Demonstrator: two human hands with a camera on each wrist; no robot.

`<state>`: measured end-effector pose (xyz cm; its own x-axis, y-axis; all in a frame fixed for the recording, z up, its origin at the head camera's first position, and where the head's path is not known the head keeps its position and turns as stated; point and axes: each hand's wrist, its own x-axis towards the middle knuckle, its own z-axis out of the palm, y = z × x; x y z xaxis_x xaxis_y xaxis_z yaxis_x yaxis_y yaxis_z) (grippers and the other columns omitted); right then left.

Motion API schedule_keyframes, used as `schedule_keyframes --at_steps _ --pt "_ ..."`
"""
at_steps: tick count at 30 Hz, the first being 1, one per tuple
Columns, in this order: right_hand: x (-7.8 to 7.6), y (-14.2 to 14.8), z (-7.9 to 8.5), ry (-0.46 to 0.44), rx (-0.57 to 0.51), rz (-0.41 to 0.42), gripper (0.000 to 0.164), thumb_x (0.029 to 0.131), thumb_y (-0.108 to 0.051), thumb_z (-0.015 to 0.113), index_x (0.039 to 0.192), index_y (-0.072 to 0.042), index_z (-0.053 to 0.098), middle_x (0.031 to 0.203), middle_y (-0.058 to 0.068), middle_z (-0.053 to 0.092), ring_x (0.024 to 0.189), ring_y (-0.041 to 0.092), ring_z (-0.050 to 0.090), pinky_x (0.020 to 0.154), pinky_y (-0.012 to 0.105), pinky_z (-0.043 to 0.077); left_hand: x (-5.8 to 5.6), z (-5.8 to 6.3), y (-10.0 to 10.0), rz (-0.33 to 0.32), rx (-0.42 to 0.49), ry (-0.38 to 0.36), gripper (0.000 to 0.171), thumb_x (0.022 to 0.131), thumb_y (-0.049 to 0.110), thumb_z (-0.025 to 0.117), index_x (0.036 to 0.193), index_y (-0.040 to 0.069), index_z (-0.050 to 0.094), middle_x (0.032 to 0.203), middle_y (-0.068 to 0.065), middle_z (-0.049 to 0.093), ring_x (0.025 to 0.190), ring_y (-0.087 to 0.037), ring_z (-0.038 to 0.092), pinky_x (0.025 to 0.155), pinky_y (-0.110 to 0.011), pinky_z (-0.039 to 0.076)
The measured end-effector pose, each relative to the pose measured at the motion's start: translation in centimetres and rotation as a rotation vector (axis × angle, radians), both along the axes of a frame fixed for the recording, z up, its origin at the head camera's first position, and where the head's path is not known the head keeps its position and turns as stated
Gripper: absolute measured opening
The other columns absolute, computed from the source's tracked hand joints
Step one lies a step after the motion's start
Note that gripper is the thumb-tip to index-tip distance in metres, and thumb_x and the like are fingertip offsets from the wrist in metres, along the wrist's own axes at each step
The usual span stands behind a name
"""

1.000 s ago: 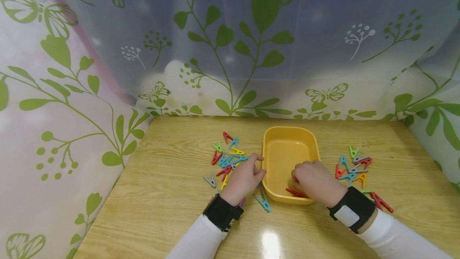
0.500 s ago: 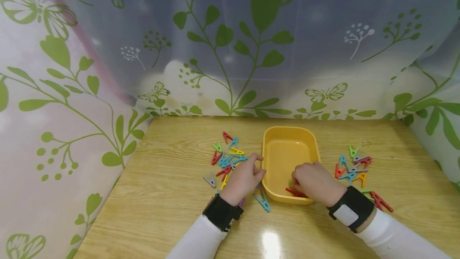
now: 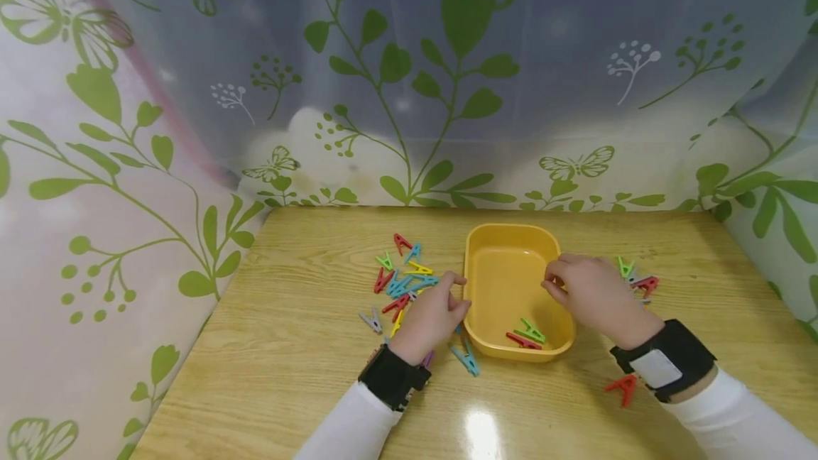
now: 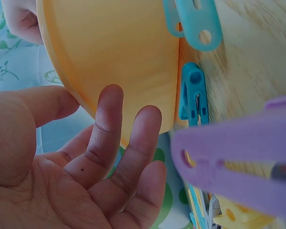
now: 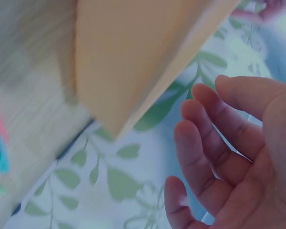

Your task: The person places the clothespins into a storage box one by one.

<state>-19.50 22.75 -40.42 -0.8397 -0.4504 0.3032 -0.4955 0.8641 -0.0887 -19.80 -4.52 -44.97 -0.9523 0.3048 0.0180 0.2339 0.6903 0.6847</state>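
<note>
The yellow-orange, round-cornered plastic tray (image 3: 508, 282) stands on the wood-grain table (image 3: 287, 346); only the head view shows the green plastic clip (image 3: 532, 331) and red plastic clip (image 3: 524, 341) inside. The left hand (image 3: 429, 318), fingers loosely extended, touches its left side; its wrist view brings a purple plastic clip (image 4: 238, 143) close. The right hand (image 3: 591, 297), relaxed and empty, has moved from those inner clips to near the right rim.

Legible inscriptions: none. Yellow tray (image 3: 505, 282), no readable brand or number. Clothespins (image 3: 464, 359), no readable lettering. Black wristbands (image 3: 386, 378), pale patch (image 3: 658, 368) on the right one, no readable label. Far curtain (image 3: 287, 84), no readable text.
</note>
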Motion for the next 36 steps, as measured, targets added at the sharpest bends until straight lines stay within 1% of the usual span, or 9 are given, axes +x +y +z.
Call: schedule_keyframes --at_steps 6,10,13,16,21,25,29,33,36 --pt "0.2 2.5 0.6 -0.033 0.008 -0.08 0.011 0.09 -0.015 0.079 0.089 -0.006 0.074 0.075 -0.001 0.062 0.062 0.011 0.055 0.058 0.035 0.049 0.1 0.1 0.0 -0.002 0.006 -0.014 0.037 0.102 0.024 0.067 0.136 0.014 0.056 0.076 0.005 0.061 0.058 -0.006 0.053 0.053 -0.023 0.042" --pt "0.9 3.7 -0.2 -0.068 0.044 -0.099 0.01 0.09 -0.016 0.079 0.087 -0.008 0.073 0.075 -0.003 0.062 0.062 0.009 0.053 0.057 0.033 0.048 0.1 0.1 -0.1 0.001 0.01 -0.019 0.037 0.102 0.024 0.067 0.136 0.014 0.057 0.077 0.005 0.061 0.059 -0.007 0.054 0.053 -0.024 0.042" --pt "1.9 4.3 -0.8 -0.104 0.058 -0.108 0.01 0.089 -0.018 0.08 0.086 -0.012 0.073 0.077 -0.004 0.063 0.066 0.01 0.059 0.059 0.037 0.051 0.1 0.1 -0.1 0.001 0.01 -0.018 0.037 0.102 0.024 0.067 0.136 0.014 0.057 0.077 0.005 0.062 0.059 -0.008 0.054 0.053 -0.024 0.042" --pt "2.9 4.9 -1.4 -0.174 0.057 -0.089 0.01 0.089 -0.019 0.081 0.086 -0.016 0.072 0.079 -0.007 0.063 0.069 0.01 0.06 0.061 0.035 0.051 0.0 0.2 -0.1 -0.002 0.004 -0.021 0.037 0.102 0.025 0.066 0.137 0.015 0.056 0.077 0.005 0.061 0.059 -0.007 0.054 0.053 -0.023 0.042" --pt "4.5 5.6 -2.3 -0.327 0.056 -0.016 0.012 0.089 -0.023 0.08 0.085 -0.023 0.07 0.079 -0.014 0.057 0.067 -0.001 0.049 0.059 0.025 0.045 0.0 0.1 -0.1 -0.006 0.001 -0.031 0.038 0.103 0.026 0.066 0.138 0.015 0.055 0.077 0.005 0.061 0.058 -0.007 0.053 0.053 -0.023 0.042" --pt "5.5 5.9 -2.8 -0.42 0.061 -0.016 0.012 0.089 -0.026 0.081 0.085 -0.025 0.069 0.08 -0.015 0.055 0.066 -0.004 0.045 0.059 0.023 0.043 0.0 0.1 -0.1 -0.013 0.002 -0.034 0.039 0.103 0.027 0.065 0.138 0.015 0.055 0.077 0.004 0.062 0.058 -0.007 0.054 0.052 -0.023 0.042" --pt "6.3 6.3 -3.3 -0.449 0.06 -0.022 0.013 0.087 -0.03 0.082 0.083 -0.027 0.069 0.079 -0.015 0.053 0.066 -0.004 0.043 0.059 0.023 0.043 -0.1 0.0 -0.1 -0.014 0.002 -0.031 0.039 0.103 0.026 0.065 0.139 0.015 0.054 0.076 0.004 0.061 0.057 -0.008 0.053 0.052 -0.023 0.042" --pt "7.0 6.7 -4.0 -0.447 0.04 0.023 0.016 0.084 -0.03 0.085 0.083 -0.029 0.069 0.08 -0.018 0.053 0.066 -0.006 0.043 0.058 0.022 0.042 0.0 0.0 -0.1 -0.007 0.001 -0.025 0.039 0.103 0.026 0.065 0.138 0.015 0.055 0.076 0.005 0.06 0.057 -0.008 0.053 0.052 -0.024 0.041" --pt "7.3 6.9 -4.5 -0.477 0.028 0.049 0.017 0.083 -0.027 0.086 0.084 -0.029 0.069 0.082 -0.018 0.054 0.067 -0.007 0.044 0.059 0.022 0.043 0.0 -0.1 -0.1 -0.006 -0.004 -0.022 0.039 0.103 0.026 0.066 0.138 0.015 0.055 0.076 0.005 0.06 0.057 -0.008 0.053 0.052 -0.024 0.042"
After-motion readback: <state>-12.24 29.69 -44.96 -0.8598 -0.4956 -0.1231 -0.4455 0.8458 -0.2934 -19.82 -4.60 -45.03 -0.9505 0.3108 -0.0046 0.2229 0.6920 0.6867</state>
